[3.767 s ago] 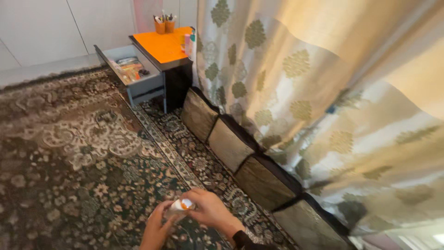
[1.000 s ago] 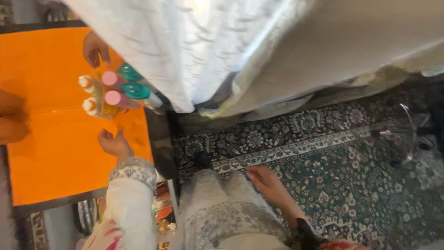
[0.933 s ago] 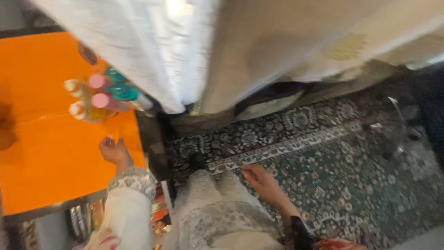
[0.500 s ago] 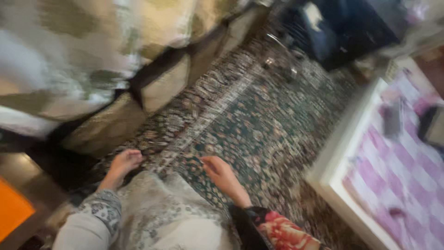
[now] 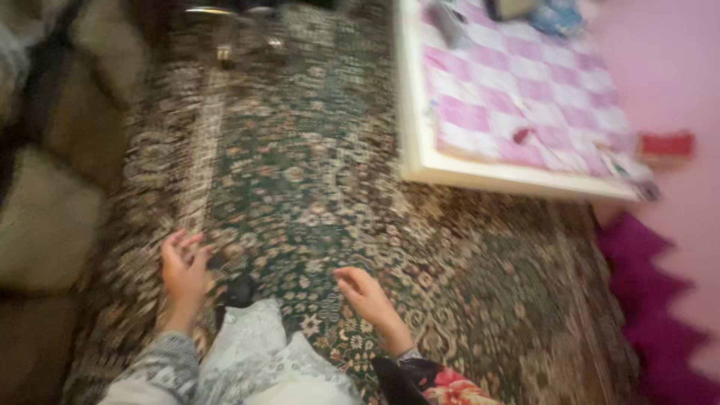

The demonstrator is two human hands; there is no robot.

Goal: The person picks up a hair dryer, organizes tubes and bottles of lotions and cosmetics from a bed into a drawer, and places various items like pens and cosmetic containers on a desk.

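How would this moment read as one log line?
left hand: empty, over carpet | right hand: empty, open | view: blurred

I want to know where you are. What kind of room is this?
Probably a room in a home. A patterned carpet covers the floor, cushions line one side, and a low surface has a pink-checked cover. Both hands hover empty over the carpet.

Soft, even indoor light with no glare; heavy motion blur smears the carpet (image 5: pixel 315 172), worst toward the edges.

Matt woven patterned carpet (image 5: pixel 315 172)
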